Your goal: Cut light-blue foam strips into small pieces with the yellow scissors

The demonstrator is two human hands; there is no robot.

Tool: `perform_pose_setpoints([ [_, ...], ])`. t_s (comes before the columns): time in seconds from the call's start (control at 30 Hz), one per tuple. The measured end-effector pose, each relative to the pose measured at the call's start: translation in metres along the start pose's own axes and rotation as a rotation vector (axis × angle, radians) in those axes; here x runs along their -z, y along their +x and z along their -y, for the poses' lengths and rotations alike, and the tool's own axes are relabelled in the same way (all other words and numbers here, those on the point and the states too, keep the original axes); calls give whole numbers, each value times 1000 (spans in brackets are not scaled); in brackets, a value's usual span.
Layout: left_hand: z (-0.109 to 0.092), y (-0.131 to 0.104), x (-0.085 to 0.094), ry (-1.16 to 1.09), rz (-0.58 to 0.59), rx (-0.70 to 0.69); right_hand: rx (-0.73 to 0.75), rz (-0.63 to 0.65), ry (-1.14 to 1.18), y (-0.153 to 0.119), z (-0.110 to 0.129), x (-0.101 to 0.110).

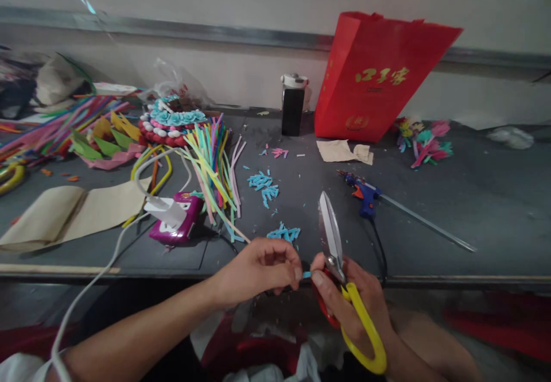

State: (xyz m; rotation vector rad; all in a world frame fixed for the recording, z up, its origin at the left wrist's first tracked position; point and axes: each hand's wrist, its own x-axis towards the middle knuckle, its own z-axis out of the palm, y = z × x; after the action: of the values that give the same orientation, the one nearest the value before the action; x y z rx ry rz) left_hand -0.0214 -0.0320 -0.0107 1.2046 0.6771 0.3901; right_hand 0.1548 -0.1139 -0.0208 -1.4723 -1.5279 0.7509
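Observation:
My left hand (pixel 269 267) is closed in a pinch at the table's front edge, on one end of a short light blue piece (pixel 306 275). The thumb and fingertips of my right hand (pixel 357 301) meet the piece's other end. My right hand also holds scissors (pixel 364 327) with yellow and red handles, their blades pointing up and away over the table. Just beyond my left hand lies a small pile of cut blue pieces (pixel 284 232), with another blue pile (pixel 263 186) farther back.
Colourful strips (pixel 215 164), a purple power socket (pixel 176 221) with a white cable and brown paper (pixel 81 212) lie left. A blue glue gun (pixel 367 195) lies right. Behind stand a phone (pixel 293 111) and a red bag (pixel 379 77). Paper flowers (pixel 430 141) are at right.

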Motion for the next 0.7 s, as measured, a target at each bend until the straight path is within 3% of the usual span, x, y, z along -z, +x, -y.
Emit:
perform_pose_setpoints([
  [0.2, 5, 1, 1, -192, 114, 161, 209, 24, -74, 0, -5, 1],
  [0.4, 7, 0, -1, -234, 170, 238, 220, 114, -43, -3, -5, 0],
  [0.47, 6, 0, -2, -257, 108, 193, 222, 79, -89, -3, -5, 0],
  [0.7, -2, 4, 2, -503, -329, -192, 397, -208, -507, 1, -25, 3],
])
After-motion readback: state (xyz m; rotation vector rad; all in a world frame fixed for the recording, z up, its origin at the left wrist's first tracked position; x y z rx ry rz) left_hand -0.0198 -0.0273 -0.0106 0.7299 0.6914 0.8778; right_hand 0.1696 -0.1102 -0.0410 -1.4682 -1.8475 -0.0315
